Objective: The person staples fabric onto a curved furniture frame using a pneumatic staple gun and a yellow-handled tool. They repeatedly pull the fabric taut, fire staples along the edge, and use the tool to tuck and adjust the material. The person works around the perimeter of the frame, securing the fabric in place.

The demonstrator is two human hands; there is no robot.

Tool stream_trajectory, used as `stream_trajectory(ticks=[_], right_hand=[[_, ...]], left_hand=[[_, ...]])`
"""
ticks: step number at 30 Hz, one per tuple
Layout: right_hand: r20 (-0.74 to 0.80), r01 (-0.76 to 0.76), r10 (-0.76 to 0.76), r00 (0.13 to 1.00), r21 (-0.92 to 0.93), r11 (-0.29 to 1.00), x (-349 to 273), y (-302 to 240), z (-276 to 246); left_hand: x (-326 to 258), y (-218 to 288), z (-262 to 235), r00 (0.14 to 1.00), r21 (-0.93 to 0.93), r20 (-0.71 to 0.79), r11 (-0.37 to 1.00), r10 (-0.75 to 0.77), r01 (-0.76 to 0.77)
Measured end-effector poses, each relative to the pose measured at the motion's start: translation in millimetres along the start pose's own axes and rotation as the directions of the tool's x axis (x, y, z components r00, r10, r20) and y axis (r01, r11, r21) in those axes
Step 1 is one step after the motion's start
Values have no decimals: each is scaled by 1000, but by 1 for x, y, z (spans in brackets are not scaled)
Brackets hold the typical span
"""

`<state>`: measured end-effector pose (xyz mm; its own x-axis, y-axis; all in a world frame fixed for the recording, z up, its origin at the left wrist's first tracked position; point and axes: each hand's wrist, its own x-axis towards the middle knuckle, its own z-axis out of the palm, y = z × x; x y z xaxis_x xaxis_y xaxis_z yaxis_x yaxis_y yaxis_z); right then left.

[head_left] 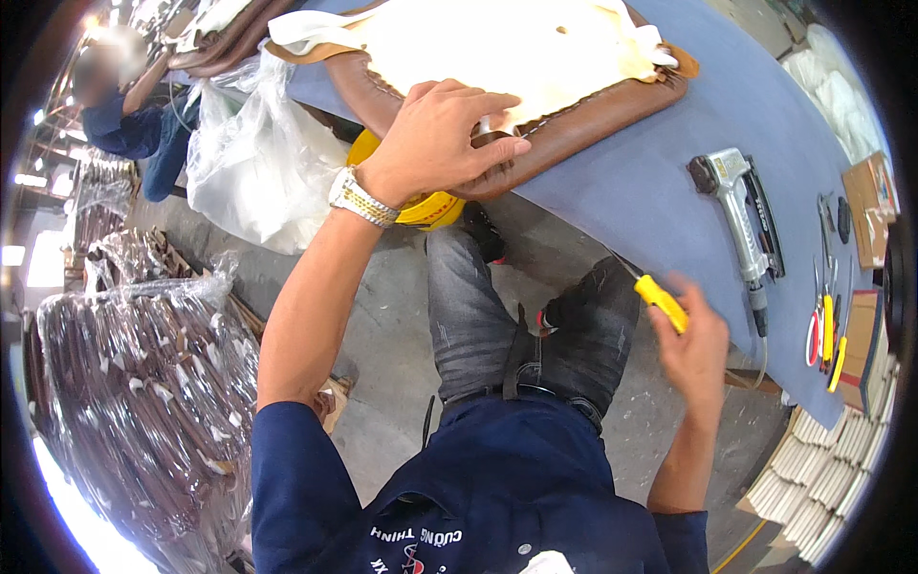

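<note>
My left hand (432, 134), a metal watch (364, 198) on its wrist, rests with spread fingers on the near corner of a brown leather-covered upholstered panel (574, 129). White fabric or padding (478, 48), glaring in the light, covers the panel's middle, and the leather edge is folded around it. My right hand (693, 344) is closed around the yellow handle of a screwdriver (663, 304). The screwdriver's thin shaft points up and left, near the table edge and apart from the panel. Slight blur softens the right fingers.
The blue-grey table (660, 191) holds a staple gun (736, 215) with its hose, plus pliers and yellow-handled tools (830, 325). Below the panel stands a yellow bucket (435, 209) beside a plastic bag (258, 163). Wrapped brown pieces (134, 402) are stacked left. Another person (129, 115) works far left.
</note>
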<state>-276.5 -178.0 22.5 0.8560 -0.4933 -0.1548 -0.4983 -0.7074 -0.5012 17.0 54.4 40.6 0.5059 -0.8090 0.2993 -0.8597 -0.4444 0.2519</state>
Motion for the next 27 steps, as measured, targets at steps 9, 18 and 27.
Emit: stream_trajectory(ticks=[9, 18, 27], right_hand=[[-345, 220, -215, 914, -25, 975, -12, 48, -55], [-503, 38, -410, 761, -596, 802, 90, 228, -114], [-310, 206, -303, 901, -309, 929, 118, 76, -51]], left_hand=[[-26, -18, -1, 987, -390, 22, 908, -156, 152], [-22, -20, 18, 987, -328, -144, 944, -66, 16], [-15, -22, 24, 992, -262, -108, 965, -62, 32]])
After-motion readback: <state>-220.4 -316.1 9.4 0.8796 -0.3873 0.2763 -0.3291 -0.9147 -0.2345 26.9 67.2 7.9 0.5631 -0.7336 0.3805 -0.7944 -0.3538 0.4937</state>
